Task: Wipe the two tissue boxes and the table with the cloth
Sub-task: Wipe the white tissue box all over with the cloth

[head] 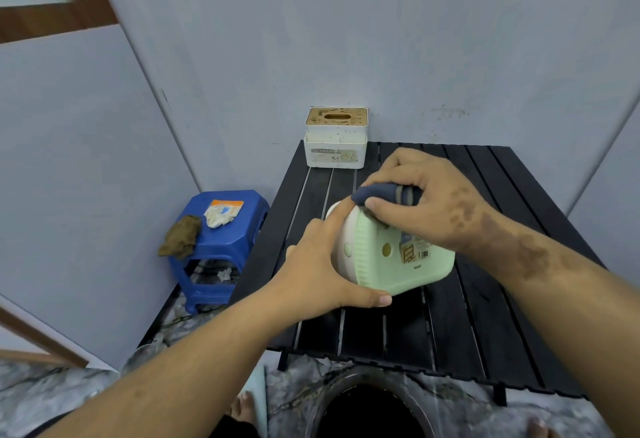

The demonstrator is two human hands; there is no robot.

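A pale green tissue box point(398, 261) with a white lid lies tipped on its side over the black slatted table point(485, 316). My left hand point(318, 274) grips its lid end, thumb under the box. My right hand point(426, 202) presses a dark blue cloth point(384, 193) against the box's upper edge. A white tissue box point(335, 146) with a brown speckled lid stands upright at the table's far left corner, against the wall.
A blue plastic stool point(221, 247) stands left of the table, carrying a brown rag point(180, 236) and a white packet point(221, 212). Grey walls close in behind and to the left. A dark round bin point(367, 403) sits below the table's near edge.
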